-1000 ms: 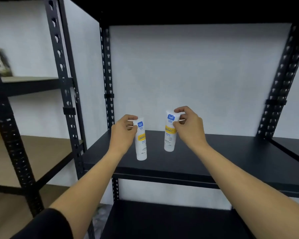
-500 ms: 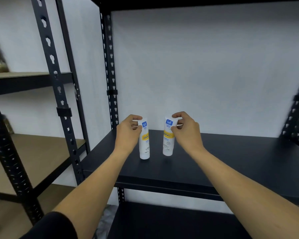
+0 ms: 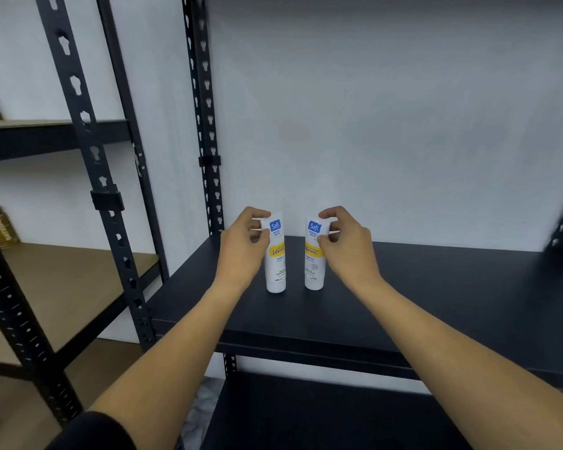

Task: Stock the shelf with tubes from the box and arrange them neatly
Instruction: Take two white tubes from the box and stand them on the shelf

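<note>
My two forearms reach forward over the front edge of the black shelf [image 3: 436, 287]. My left hand [image 3: 241, 251] pinches the top of the left tube [image 3: 276, 258]; my right hand [image 3: 345, 248] pinches the top of the right tube [image 3: 314, 254]. Both tubes stand upright, cap down, on the shelf's left part, side by side with a narrow gap between, labels toward me. Each hand is nearest its own tube, so I judge letting go straight upward should keep both standing. Behind is the white wall [image 3: 387, 125].

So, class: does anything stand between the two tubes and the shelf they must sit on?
Nothing visible does. The left tube and right tube stand upright on the black shelf, apart, each pinched near its top.
</note>
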Available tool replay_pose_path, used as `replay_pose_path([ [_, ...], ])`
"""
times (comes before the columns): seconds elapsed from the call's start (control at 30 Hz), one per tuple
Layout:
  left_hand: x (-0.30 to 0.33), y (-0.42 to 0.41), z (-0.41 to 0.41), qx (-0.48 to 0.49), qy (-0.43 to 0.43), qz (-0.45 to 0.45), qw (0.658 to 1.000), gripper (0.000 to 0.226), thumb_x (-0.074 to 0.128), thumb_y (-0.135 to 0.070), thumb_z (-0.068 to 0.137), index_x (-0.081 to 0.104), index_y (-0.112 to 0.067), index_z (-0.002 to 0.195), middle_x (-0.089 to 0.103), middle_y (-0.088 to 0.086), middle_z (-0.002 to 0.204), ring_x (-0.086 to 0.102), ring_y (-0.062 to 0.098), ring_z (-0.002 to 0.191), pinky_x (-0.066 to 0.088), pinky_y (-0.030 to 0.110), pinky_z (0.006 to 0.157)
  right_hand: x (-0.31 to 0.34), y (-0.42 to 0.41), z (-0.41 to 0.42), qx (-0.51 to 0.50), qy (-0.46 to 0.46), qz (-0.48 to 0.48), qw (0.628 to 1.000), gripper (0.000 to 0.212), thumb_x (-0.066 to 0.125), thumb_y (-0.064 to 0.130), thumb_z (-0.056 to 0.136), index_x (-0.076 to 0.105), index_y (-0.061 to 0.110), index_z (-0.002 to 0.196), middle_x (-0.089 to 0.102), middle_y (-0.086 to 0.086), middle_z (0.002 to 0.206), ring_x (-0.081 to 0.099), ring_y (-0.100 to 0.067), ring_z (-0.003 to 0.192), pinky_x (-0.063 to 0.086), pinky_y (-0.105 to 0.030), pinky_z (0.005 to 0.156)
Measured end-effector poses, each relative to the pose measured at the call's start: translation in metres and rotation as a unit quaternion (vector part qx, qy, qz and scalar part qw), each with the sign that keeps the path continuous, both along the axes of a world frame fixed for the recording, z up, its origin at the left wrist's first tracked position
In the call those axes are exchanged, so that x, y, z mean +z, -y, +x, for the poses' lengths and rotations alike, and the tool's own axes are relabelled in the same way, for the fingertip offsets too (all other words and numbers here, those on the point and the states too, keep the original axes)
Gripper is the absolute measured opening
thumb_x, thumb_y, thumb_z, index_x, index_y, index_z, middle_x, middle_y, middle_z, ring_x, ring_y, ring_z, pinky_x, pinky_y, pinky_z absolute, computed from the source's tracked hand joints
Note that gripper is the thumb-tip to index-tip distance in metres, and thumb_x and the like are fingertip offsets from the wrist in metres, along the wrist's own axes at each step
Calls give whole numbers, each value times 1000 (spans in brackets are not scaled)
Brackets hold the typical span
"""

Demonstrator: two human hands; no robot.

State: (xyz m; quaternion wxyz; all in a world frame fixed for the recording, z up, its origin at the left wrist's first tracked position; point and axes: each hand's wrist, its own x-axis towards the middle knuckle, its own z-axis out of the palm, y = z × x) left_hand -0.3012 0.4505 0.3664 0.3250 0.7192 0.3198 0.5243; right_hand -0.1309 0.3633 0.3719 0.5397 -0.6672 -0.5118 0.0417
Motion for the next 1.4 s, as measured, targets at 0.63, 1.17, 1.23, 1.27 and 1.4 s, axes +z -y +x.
replay_pose_path([
  [0.63,-2,27,-5,3,-70,-14,997,57,58,-8,94,40,-35,141,63,-2,126,62,5,104,47,5,75,1,28,0,-32,89,-97,991,56,61,25,94,35,29,144,52,-3,136,52,-20,123,48,-35,91],
  [1.17,-63,112,-42,125,-354,68,924,62,41,-53,96,31,-22,150,39,9,153,33,25,142,17,49,120,-48,125,-42,-17,262,-251,932,67,49,50,98,27,22,155,24,-7,162,15,-25,151,16,-44,122],
  [1.23,-79,129,-47,133,-378,100,911,63,35,-54,96,31,-23,151,34,10,156,24,25,147,11,49,122,-65,143,-51,-17,280,-250,927,69,46,51,98,24,23,156,18,-6,164,9,-24,153,12,-44,123],
  [1.27,-86,140,-51,137,-383,113,907,64,31,-55,96,31,-23,151,31,10,157,21,26,148,10,48,122,-74,154,-55,-20,288,-245,925,69,46,52,98,22,24,157,16,-6,165,7,-24,153,10,-44,123],
  [1.4,-122,181,-64,123,-398,133,899,70,22,-58,91,33,-22,151,28,11,159,18,26,149,9,48,122,-114,198,-72,-35,307,-226,924,67,44,50,99,19,26,157,10,-5,166,2,-22,154,5,-41,123],
])
